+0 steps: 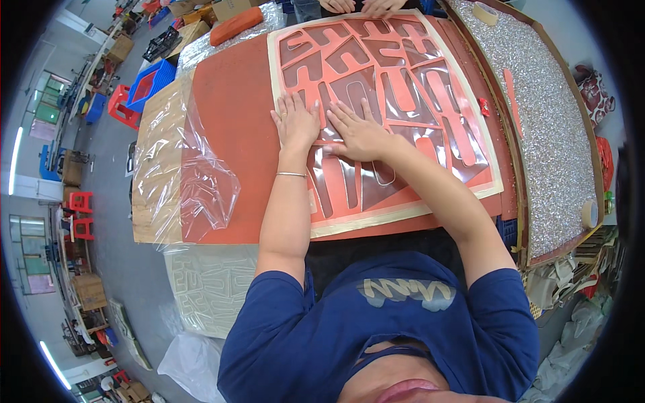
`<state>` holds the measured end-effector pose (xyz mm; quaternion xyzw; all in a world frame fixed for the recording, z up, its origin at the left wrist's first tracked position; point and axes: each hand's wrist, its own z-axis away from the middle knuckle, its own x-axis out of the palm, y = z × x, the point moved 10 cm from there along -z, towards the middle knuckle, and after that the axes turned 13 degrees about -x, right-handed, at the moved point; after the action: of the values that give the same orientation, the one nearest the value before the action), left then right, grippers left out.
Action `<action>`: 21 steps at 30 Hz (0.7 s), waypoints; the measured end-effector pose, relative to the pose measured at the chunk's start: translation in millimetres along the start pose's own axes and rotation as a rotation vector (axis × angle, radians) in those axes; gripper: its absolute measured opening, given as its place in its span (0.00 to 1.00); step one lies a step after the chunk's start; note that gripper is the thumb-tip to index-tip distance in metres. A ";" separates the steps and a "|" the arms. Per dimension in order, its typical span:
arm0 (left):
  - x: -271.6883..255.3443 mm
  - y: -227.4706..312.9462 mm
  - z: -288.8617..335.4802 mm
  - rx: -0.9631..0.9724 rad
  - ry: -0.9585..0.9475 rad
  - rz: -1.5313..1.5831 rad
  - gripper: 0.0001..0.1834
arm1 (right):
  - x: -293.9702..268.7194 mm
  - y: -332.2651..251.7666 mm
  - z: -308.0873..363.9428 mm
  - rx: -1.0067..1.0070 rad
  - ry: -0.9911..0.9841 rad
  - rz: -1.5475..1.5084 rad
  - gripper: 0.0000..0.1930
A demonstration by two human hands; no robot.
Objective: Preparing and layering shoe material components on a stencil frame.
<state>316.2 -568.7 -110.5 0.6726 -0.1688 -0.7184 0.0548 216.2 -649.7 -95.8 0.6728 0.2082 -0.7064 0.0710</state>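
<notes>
A coral-pink sheet with cut-out shapes (pixel 339 209) lies in front of me, edged with cream tape (pixel 376 224). Glossy clear film seems to fill its dark openings. My left hand (pixel 297 124), with a thin bangle at the wrist, rests flat on the sheet's left part, fingers stretched out. Just right of it my right hand (pixel 361 133) lies palm down with spread fingers, also on the sheet. Neither hand grips anything. Underneath is a reddish-brown board (pixel 232 124).
At the far edge are another person's hands (pixel 359 7). Crumpled clear film (pixel 208 181) hangs over the board's left side. To the right stands a framed silvery glitter panel (pixel 547 154) with tape rolls (pixel 589 213). An orange block (pixel 236 25) and blue crates (pixel 151 86) sit far left.
</notes>
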 end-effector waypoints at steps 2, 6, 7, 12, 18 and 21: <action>-0.5 0.3 0.2 0.004 -0.006 -0.005 0.39 | -5.3 17.6 4.8 -0.003 0.019 -0.351 0.40; -2.0 0.9 0.0 0.009 -0.020 -0.009 0.38 | -47.4 117.2 60.6 0.306 0.548 -0.806 0.34; -2.0 1.0 0.1 0.010 -0.020 -0.008 0.38 | -70.3 136.3 92.2 0.315 0.737 -0.520 0.34; 0.7 5.9 1.4 0.053 0.029 -0.041 0.36 | -35.7 238.3 185.6 0.724 0.098 0.199 0.37; 1.4 32.2 8.9 0.285 -0.019 -0.021 0.34 | -28.5 237.6 199.9 0.667 0.045 0.014 0.43; 8.1 36.6 -0.7 0.220 -0.128 -0.227 0.41 | -35.9 205.9 206.3 0.668 0.005 0.095 0.39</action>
<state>310.7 -605.6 -106.6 0.6423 -0.1724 -0.7384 -0.1115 107.6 -922.5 -99.8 0.6697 -0.0663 -0.7297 -0.1209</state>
